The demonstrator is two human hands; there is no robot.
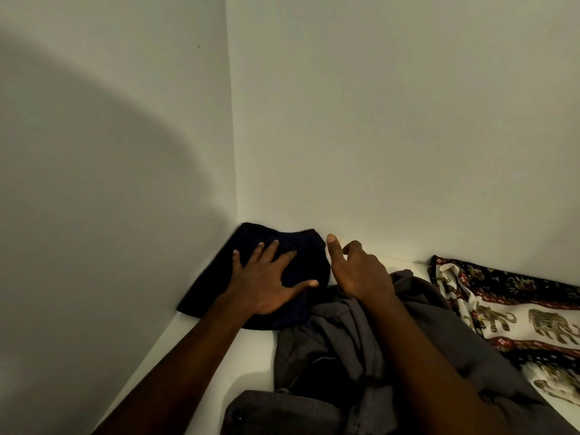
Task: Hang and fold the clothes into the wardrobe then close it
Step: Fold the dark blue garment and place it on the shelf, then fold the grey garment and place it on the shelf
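Note:
A dark navy folded garment (219, 277) lies in the back left corner of a white wardrobe shelf (201, 346). My left hand (270, 284) rests flat on top of it, fingers spread. Just to its right, my right hand (357, 271) hovers with fingers apart and thumb raised, holding nothing. A crumpled grey garment (339, 350) lies under my right forearm in the middle of the shelf. At the right lies a cloth with an elephant print (508, 312) in white, red and black.
The wardrobe's white side wall (110, 152) stands at the left and its back wall (392, 120) ahead; they meet right behind the navy garment. A dark grey garment (276, 412) lies at the shelf's near edge.

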